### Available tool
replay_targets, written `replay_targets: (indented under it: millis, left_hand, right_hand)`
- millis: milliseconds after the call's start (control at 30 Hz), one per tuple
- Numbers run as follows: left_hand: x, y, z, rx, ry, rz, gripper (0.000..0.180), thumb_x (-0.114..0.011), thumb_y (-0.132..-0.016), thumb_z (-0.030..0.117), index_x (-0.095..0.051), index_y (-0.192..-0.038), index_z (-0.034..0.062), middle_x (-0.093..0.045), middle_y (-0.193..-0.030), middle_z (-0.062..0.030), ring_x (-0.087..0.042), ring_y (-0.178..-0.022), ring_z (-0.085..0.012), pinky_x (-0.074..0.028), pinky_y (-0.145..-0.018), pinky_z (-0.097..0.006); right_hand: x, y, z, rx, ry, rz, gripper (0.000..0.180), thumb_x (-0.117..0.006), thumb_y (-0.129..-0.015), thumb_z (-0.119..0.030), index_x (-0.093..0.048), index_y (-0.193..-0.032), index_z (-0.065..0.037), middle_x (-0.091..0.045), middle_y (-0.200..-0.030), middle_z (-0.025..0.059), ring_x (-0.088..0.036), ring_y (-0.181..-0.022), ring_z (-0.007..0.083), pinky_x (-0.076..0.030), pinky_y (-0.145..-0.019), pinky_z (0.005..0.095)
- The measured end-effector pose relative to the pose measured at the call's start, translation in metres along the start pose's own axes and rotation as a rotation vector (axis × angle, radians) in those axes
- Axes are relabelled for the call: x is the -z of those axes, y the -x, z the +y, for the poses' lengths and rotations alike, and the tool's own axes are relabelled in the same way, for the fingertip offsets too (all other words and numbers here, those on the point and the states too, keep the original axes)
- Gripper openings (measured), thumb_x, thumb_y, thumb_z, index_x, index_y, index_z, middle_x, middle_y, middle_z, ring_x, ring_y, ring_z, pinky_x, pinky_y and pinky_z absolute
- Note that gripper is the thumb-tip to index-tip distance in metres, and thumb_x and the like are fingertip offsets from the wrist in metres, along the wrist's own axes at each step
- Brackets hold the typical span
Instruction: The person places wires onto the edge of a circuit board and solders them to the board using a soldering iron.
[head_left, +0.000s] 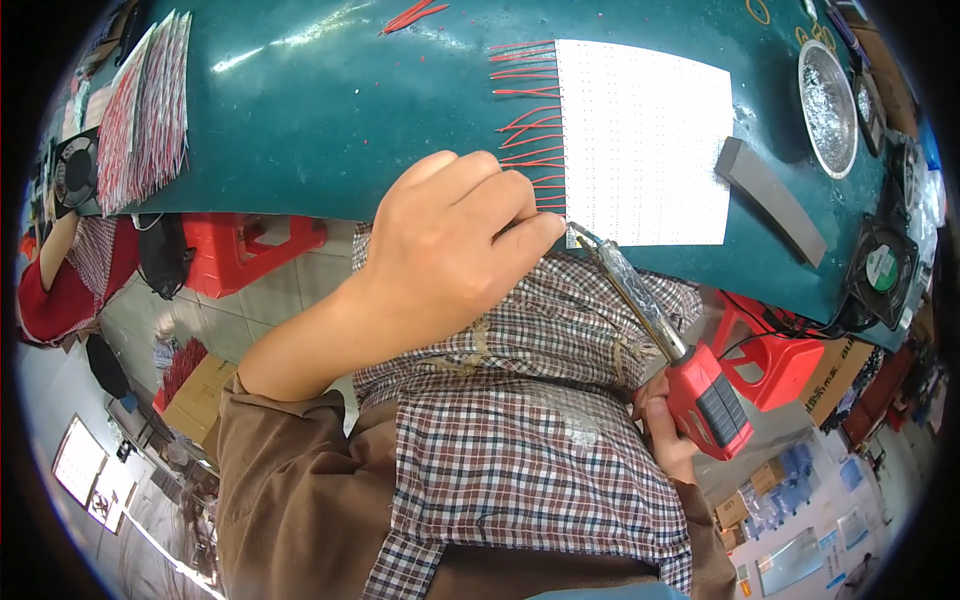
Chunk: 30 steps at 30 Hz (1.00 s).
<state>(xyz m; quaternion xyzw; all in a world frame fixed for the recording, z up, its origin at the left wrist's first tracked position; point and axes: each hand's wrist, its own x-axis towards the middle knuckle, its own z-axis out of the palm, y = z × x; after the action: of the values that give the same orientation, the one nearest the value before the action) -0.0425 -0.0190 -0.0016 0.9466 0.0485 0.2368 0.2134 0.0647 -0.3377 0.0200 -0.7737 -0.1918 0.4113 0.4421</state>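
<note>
A white panel [645,140] marked with rows of small dots lies on the green table, with red wires [532,135] sticking out along its left edge. At its near left corner my left hand [455,235] is closed in a pinch on a red wire; most of that wire is hidden by the fingers. My right hand [668,435], low on the right, grips a soldering iron [705,400] by its red and black handle. The iron slants up and left, and its tip meets the panel's corner close beside my left fingertips.
A grey bar [770,200] rests by the panel's right edge, near a metal bowl [828,108] and a black fan [882,270]. Loose red wires [412,16] lie at the back. Stacked wired panels [150,110] stand at far left, near another person's red sleeve [110,270]. Red stools [240,250] are below.
</note>
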Motion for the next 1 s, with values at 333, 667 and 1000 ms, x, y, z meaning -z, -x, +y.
replay_targets:
  millis: [333,667,1000]
  left_hand:
    - [-0.0005,0.0001,0.0013,-0.018,-0.015,-0.003,0.016,-0.072,-0.064,0.007,-0.070,-0.080,0.0058,-0.050,-0.071,-0.0016,-0.050,-0.065,-0.0175,-0.036,-0.053,-0.031]
    - [-0.0002,-0.0003,0.0013,-0.020,-0.026,-0.012,0.017,-0.071,-0.064,0.008,-0.070,-0.081,0.0062,-0.048,-0.071,-0.0014,-0.050,-0.065,-0.0173,-0.036,-0.053,-0.031]
    - [0.0042,0.0005,0.0065,0.016,0.030,-0.005,0.026,-0.079,-0.063,0.005,-0.072,-0.088,0.0099,-0.052,-0.070,0.0022,-0.050,-0.062,-0.0151,-0.034,-0.053,-0.030]
  right_hand:
    - [-0.0018,-0.0023,-0.0044,0.008,0.046,0.009,0.015,-0.072,-0.079,-0.011,-0.067,-0.089,-0.002,-0.064,-0.080,0.0087,-0.062,-0.070,0.0227,-0.050,-0.064,0.0333]
    - [-0.0010,0.0004,-0.0040,0.005,0.011,0.023,0.013,-0.071,-0.082,-0.013,-0.067,-0.089,-0.002,-0.066,-0.078,0.0081,-0.063,-0.070,0.0205,-0.051,-0.065,0.0332]
    - [-0.0007,0.0055,-0.0075,-0.078,-0.061,0.037,0.014,-0.069,-0.085,-0.012,-0.067,-0.093,-0.001,-0.066,-0.080,0.0061,-0.063,-0.071,0.0181,-0.051,-0.066,0.0326]
